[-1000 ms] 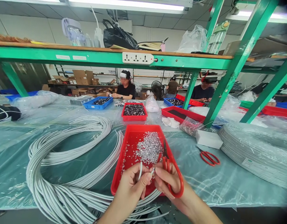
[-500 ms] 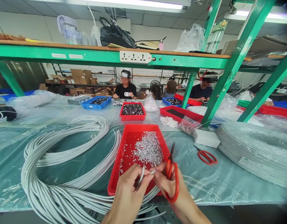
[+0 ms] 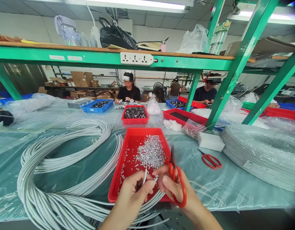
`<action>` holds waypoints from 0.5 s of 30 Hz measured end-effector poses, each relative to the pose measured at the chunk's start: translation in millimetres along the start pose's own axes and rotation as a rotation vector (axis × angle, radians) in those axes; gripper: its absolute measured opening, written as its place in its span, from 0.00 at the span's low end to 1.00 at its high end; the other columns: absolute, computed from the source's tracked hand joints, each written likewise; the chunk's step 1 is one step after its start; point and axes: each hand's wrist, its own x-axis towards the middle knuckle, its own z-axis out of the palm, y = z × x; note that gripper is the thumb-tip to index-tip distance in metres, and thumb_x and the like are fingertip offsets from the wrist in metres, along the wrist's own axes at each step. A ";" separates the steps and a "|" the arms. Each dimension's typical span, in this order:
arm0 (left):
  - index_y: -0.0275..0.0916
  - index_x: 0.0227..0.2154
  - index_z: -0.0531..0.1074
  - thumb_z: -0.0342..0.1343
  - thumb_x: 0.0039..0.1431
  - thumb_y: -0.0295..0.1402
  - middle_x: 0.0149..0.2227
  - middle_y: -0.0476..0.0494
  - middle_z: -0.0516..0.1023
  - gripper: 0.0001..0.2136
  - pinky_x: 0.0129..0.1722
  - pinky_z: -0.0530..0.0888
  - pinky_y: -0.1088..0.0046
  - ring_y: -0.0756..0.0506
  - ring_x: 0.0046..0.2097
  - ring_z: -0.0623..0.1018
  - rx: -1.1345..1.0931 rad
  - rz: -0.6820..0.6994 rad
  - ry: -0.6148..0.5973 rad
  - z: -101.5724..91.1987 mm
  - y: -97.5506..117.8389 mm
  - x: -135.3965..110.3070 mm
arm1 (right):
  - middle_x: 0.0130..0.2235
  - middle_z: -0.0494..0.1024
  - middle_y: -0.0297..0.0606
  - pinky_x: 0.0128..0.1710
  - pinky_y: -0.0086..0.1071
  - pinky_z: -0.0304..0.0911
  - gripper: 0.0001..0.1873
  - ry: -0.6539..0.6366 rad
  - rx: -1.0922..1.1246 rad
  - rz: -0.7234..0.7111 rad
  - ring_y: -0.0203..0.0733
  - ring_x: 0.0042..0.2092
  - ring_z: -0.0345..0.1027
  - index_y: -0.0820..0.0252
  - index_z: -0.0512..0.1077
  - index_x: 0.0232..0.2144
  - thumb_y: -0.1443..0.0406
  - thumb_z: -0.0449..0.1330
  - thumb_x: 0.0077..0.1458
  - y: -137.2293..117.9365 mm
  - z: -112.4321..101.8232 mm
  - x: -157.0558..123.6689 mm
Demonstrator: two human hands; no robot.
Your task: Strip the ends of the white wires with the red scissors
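My left hand (image 3: 134, 191) pinches the end of a grey cable (image 3: 144, 176) over the near edge of a red tray (image 3: 128, 159). My right hand (image 3: 172, 188) carries red-handled scissors (image 3: 176, 179) looped on its fingers, blades pointing up and away, while its fingertips touch the cable tip. The tray holds a heap of silvery cut scraps (image 3: 151, 151). A large loose bundle of grey cables (image 3: 63, 179) curves across the table from the left and passes under my hands.
A second pair of red scissors (image 3: 210, 158) lies right of the tray beside a small white box (image 3: 211, 141). A wrapped coil of grey cable (image 3: 262, 153) sits far right. Other red and blue trays stand further back, where people work. Green shelf posts rise on the right.
The scissors swung from leaning left to upright. My hands stayed together at the cable tip. The view shifted slightly right.
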 end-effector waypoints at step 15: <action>0.34 0.24 0.68 0.63 0.39 0.48 0.15 0.52 0.69 0.20 0.10 0.51 0.86 0.60 0.11 0.56 -0.416 -0.343 -0.272 -14.2 -12.8 2.1 | 0.20 0.62 0.28 0.19 0.25 0.47 0.12 -0.103 -0.109 -0.085 0.30 0.20 0.51 0.61 0.66 0.21 0.62 0.66 0.40 -0.8 3.6 5.6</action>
